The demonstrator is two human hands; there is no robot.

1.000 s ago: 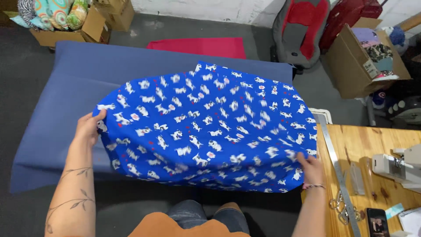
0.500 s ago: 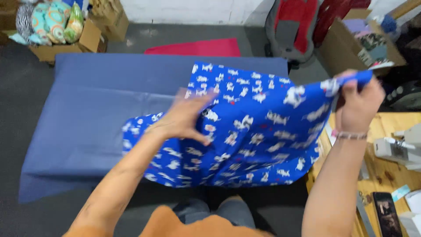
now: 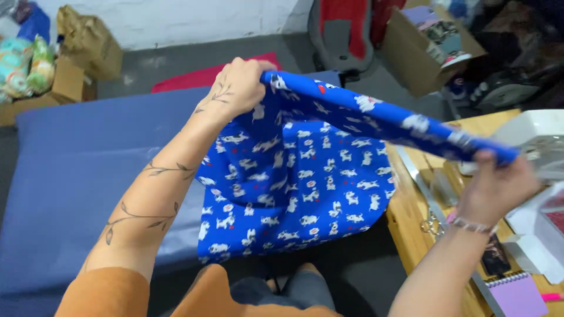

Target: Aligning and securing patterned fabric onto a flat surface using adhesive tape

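Mid-fold: blue printed fabric [image 3: 305,176] lifted by its top edge, pinched between left hand [image 3: 238,88] and, seemingly, blurred right hand [image 3: 496,179], hanging below both; next calls for matching corners evenly.

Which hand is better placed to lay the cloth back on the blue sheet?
Probably the left hand. It grips the cloth edge directly above the blue sheet, while the right hand holds the other end over the wooden table, away from the sheet.
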